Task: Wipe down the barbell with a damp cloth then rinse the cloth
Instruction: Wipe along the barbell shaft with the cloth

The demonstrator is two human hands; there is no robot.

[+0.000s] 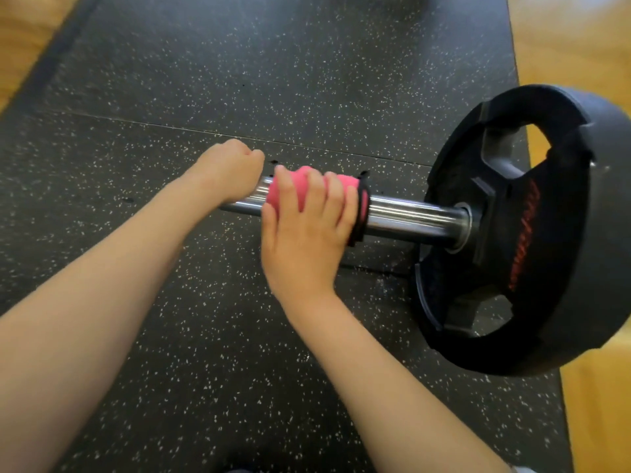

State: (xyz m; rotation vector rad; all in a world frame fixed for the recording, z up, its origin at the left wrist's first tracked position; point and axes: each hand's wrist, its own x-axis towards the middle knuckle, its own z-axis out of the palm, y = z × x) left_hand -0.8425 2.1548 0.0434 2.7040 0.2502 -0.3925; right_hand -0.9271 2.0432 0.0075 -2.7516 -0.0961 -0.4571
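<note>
Reaching in from the lower left of the frame, a bare forearm runs up to the left hand (232,172), just left of centre. Behind it, in the upper left corner, a strip of wooden floor (20,35) borders the black speckled rubber mat (136,97) that fills most of the view. A thin seam crosses the mat from left to right behind the hands.

The left hand is closed in a fist over the barbell (413,216). Its fingers curl down round the chrome bar and hide it there, so only a short piece of shaft shows under the wrist.

Just beside it, at the centre of the frame, a pink cloth (285,194) with a black edge is wrapped round the bar. The right hand (307,230) grips the cloth from the near side. Its four fingers are folded over the top of the cloth and its thumb lies against the cloth's left end. The two hands are close together but do not touch. This forearm comes up from the lower right.

Right of the cloth's black edge, the bare chrome sleeve of the barbell runs on to a collar and into the hub of a black weight plate (560,285) at the right of the frame. The plate stands on edge on the mat. It has cut-out grip holes and red lettering too blurred to read. More wooden floor shows through the top hole and along the right edge.
</note>
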